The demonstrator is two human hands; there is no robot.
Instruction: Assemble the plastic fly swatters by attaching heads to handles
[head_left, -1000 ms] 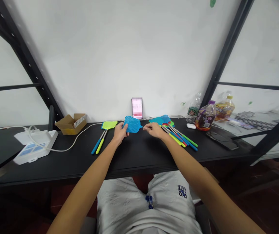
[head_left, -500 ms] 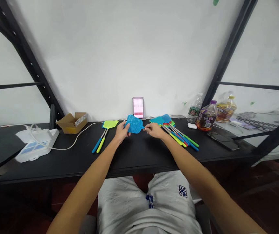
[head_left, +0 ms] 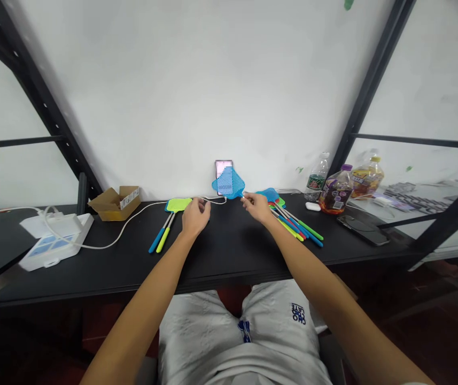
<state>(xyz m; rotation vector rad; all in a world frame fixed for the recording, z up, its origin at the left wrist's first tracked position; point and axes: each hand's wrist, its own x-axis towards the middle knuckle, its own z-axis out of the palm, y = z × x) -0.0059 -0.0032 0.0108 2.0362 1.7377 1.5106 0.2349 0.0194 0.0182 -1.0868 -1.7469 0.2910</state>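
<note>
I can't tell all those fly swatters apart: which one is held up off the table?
The blue fly swatter pinched in the right hand, its head overlapping the phone in this view; the other swatters lie on the table.

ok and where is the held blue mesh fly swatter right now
In the head view, the blue mesh fly swatter is near the centre, held by the right hand, partly covering the upright pink-screened phone against the white wall.

My right fingers (head_left: 246, 200) hold one blue swatter (head_left: 233, 184); I count two swatters (head_left: 179, 205) at eleven o'clock, an uncountable swatter pile (head_left: 297, 223) at one, three bottles (head_left: 336, 196), two phones (head_left: 363, 230), one carton (head_left: 115, 209).
</note>
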